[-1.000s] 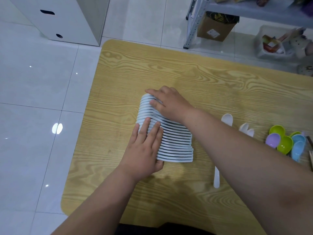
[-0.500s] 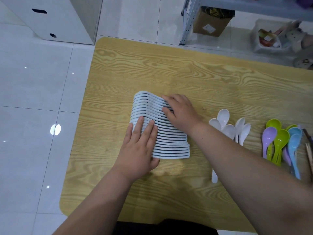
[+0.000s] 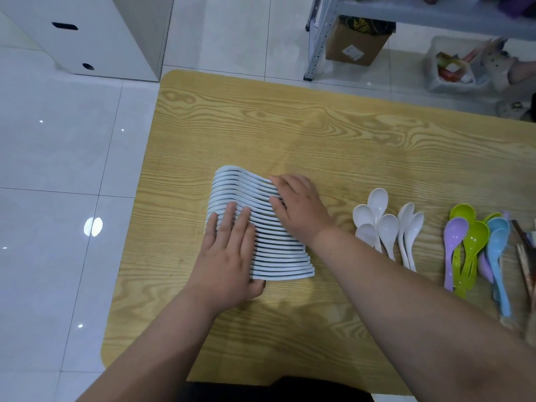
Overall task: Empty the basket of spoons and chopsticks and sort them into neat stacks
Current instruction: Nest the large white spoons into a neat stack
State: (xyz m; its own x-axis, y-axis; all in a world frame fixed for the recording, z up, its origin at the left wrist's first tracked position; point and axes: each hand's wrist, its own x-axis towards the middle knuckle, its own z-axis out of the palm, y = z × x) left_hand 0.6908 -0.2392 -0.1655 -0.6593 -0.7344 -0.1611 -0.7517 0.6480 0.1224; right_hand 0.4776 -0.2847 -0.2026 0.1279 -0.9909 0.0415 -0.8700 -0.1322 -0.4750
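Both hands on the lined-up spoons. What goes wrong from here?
1. The row of nested spoons bends toward its far end; with the left hand and right hand pressing flat on it, it may buckle or fan apart.
2. The right forearm lies close beside the loose white spoons; drawing it back might scatter them.
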